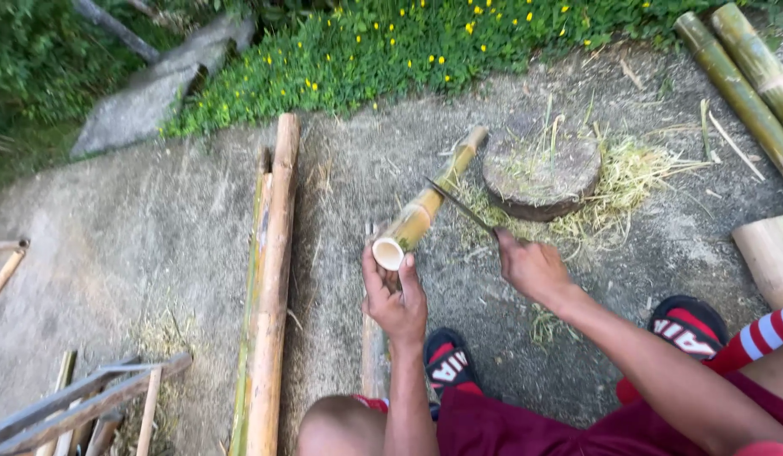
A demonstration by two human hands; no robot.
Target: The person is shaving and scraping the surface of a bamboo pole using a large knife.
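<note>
Bamboo piece is the thing you work on; it lies slanted over the concrete ground, its far end near the round wooden block and its cut open end toward you. Going from the left, long bamboo poles lie flat beside you, well apart from the work. Your left hand is closed around the near open end and holds it up. Keep this grip firm and the fingers behind the rim, away from the blade's path. Your right hand is closed on the handle of the knife, whose blade rests across the piece near its middle. I think short, controlled strokes directed away from your left hand are safest, because the piece is round and may roll.
</note>
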